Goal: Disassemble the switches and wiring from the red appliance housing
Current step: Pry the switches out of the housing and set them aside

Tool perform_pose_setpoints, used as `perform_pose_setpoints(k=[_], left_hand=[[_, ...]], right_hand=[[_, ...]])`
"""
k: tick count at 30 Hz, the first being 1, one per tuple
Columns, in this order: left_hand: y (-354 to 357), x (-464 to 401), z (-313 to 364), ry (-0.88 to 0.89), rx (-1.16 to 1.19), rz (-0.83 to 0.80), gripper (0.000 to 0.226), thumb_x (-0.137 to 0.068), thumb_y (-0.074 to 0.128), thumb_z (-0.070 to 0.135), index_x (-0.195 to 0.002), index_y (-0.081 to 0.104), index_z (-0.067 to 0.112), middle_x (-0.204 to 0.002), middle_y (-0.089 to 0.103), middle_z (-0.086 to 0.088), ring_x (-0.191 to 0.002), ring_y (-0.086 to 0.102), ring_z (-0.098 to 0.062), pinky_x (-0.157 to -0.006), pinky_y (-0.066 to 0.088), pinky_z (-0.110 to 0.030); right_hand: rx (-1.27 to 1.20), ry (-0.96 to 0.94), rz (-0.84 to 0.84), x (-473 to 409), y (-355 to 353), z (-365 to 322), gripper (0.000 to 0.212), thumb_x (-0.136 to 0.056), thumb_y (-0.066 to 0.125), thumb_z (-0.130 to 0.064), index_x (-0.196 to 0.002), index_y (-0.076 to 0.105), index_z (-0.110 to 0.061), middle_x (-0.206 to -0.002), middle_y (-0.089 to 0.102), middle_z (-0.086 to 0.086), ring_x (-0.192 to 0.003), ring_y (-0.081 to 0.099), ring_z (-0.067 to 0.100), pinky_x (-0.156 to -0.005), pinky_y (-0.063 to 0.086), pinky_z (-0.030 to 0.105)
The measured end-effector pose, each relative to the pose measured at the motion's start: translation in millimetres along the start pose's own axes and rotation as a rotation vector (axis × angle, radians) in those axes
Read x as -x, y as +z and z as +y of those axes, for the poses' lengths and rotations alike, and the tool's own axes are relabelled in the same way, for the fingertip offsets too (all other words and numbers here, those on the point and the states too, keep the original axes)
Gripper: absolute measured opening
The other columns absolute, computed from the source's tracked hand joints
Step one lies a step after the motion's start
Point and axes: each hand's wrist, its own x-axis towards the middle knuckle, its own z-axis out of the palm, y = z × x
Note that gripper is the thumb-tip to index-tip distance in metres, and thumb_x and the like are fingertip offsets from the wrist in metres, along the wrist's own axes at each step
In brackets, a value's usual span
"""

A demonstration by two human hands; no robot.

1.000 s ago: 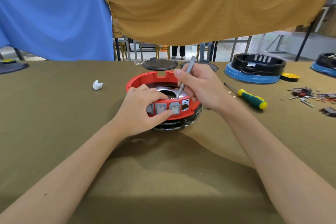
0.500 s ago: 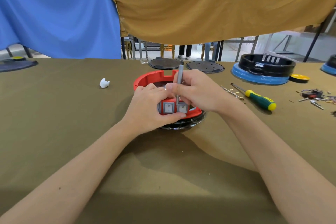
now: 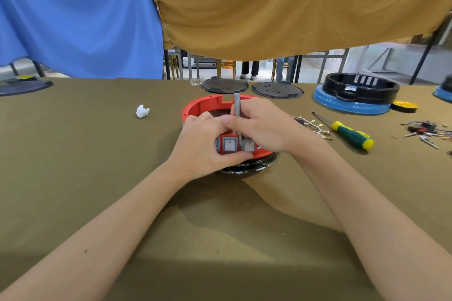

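Grey switches (image 3: 230,145) in red housing (image 3: 203,107)

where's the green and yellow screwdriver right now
The screwdriver lies on the table to the right of the red housing, just beyond the loose wires.

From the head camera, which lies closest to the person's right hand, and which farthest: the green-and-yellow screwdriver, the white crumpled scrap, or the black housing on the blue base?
Measured from the right hand:
1. Green-and-yellow screwdriver, just to its right on the table.
2. White crumpled scrap, out to the left, beyond the left hand.
3. Black housing on the blue base, far right, at the table's back edge.
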Motion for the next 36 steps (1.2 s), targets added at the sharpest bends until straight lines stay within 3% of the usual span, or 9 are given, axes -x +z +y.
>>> perform_pose_setpoints(k=[3, 8, 10, 13, 18, 20, 26, 31, 36], left_hand=[[0, 0, -1, -0.005, -0.011, 0.009, 0.054, -0.074, 0.058, 0.074, -0.102, 0.068, 0.029, -0.086, 0.053, 0.025, -0.079, 0.045, -0.007, -0.076, 0.036, -0.034], [-2, 0, 1, -0.009, -0.004, -0.011, 0.052, -0.075, 0.058, 0.073, -0.101, 0.068, 0.029, -0.088, 0.06, 0.022, -0.08, 0.049, -0.008, -0.078, 0.039, -0.038], [-2, -1, 1, -0.018, -0.017, -0.03, 0.054, -0.075, 0.056, 0.075, -0.098, 0.069, 0.027, -0.088, 0.064, 0.018, -0.081, 0.049, -0.009, -0.079, 0.04, -0.039], [-2, 0, 1, -0.024, -0.028, -0.039, 0.056, -0.075, 0.055, 0.075, -0.099, 0.07, 0.027, -0.087, 0.065, 0.017, -0.081, 0.049, -0.009, -0.08, 0.039, -0.04], [-2, 0, 1, -0.022, -0.013, -0.038, 0.058, -0.076, 0.055, 0.075, -0.108, 0.068, 0.028, -0.091, 0.066, 0.017, -0.082, 0.05, -0.01, -0.081, 0.04, -0.04], [-1, 0, 1, -0.02, -0.001, -0.033, 0.057, -0.076, 0.056, 0.075, -0.108, 0.068, 0.03, -0.091, 0.067, 0.017, -0.082, 0.051, -0.011, -0.081, 0.04, -0.042], [1, 0, 0, -0.014, 0.007, -0.003, 0.055, -0.075, 0.059, 0.075, -0.105, 0.067, 0.029, -0.09, 0.062, 0.021, -0.082, 0.051, -0.009, -0.081, 0.043, -0.043], [1, 0, -1, -0.001, 0.006, 0.011, 0.053, -0.075, 0.059, 0.074, -0.105, 0.067, 0.031, -0.088, 0.054, 0.025, -0.08, 0.049, -0.007, -0.079, 0.043, -0.04], [1, 0, -1, -0.028, -0.008, -0.015, 0.057, -0.075, 0.056, 0.077, -0.105, 0.068, 0.03, -0.091, 0.062, 0.019, -0.083, 0.051, -0.008, -0.083, 0.043, -0.04]], right_hand=[[0.018, 0.021, -0.017, -4, 0, -3, 0.043, -0.101, 0.051, -0.039, -0.076, 0.058, -0.005, -0.065, 0.053, 0.0, -0.058, 0.046, 0.013, -0.052, 0.036, 0.023], [-0.049, -0.019, 0.05, 7, 0, -1, 0.041, -0.102, 0.05, -0.039, -0.086, 0.063, -0.004, -0.077, 0.063, 0.007, -0.069, 0.058, 0.021, -0.065, 0.048, 0.036], [-0.115, -0.03, 0.095, 12, -2, 2, 0.037, -0.102, 0.05, -0.038, -0.085, 0.063, -0.008, -0.074, 0.064, 0.0, -0.068, 0.06, 0.016, -0.065, 0.05, 0.038], [-0.128, -0.043, 0.092, 14, -4, 6, 0.029, -0.101, 0.053, -0.036, -0.078, 0.059, -0.02, -0.057, 0.055, -0.019, -0.054, 0.05, 0.0, -0.055, 0.041, 0.022], [-0.095, -0.071, 0.058, 15, -3, 5, 0.025, -0.1, 0.054, -0.037, -0.077, 0.058, -0.028, -0.064, 0.059, -0.027, -0.059, 0.055, -0.004, -0.056, 0.043, 0.013], [-0.079, -0.066, 0.067, 16, -2, 5, 0.026, -0.1, 0.054, -0.037, -0.077, 0.059, -0.026, -0.066, 0.061, -0.02, -0.061, 0.055, -0.001, -0.056, 0.043, 0.015], [0.075, -0.018, 0.002, 7, 3, -3, 0.036, -0.102, 0.048, -0.04, -0.081, 0.059, -0.013, -0.07, 0.058, -0.004, -0.065, 0.052, 0.015, -0.065, 0.046, 0.039], [0.102, 0.029, -0.027, 3, 2, -8, 0.038, -0.103, 0.046, -0.039, -0.072, 0.052, -0.018, -0.065, 0.052, -0.007, -0.057, 0.046, 0.009, -0.056, 0.035, 0.023], [0.12, 0.035, -0.03, -1, 2, -10, 0.042, -0.103, 0.046, -0.038, -0.066, 0.049, -0.019, -0.061, 0.052, -0.006, -0.053, 0.045, 0.008, -0.052, 0.033, 0.022]])
